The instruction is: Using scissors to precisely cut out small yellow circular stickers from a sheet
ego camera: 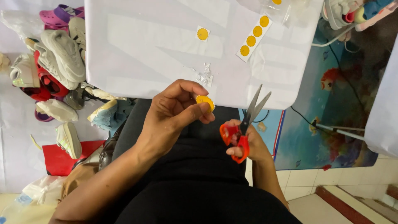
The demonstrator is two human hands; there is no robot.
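My left hand (176, 112) pinches a small round yellow sticker (205, 101) between thumb and fingers, just in front of the white table edge. Close to its right, my right hand (248, 143) grips scissors with orange-red handles (238, 139); the grey blades point up and away, slightly apart, near the sticker without touching it. On the white table (137, 54) lie one cut square with a yellow round sticker (202, 34), a white strip carrying several yellow round stickers (254, 35), and small white paper scraps (205, 76).
A pile of shoes and sandals (56, 62) lies on the floor at the left, with a red sheet (58, 159) below it. A blue mat with fish pictures (331, 112) covers the floor at the right, crossed by cables. More shoes (352, 12) sit at the top right.
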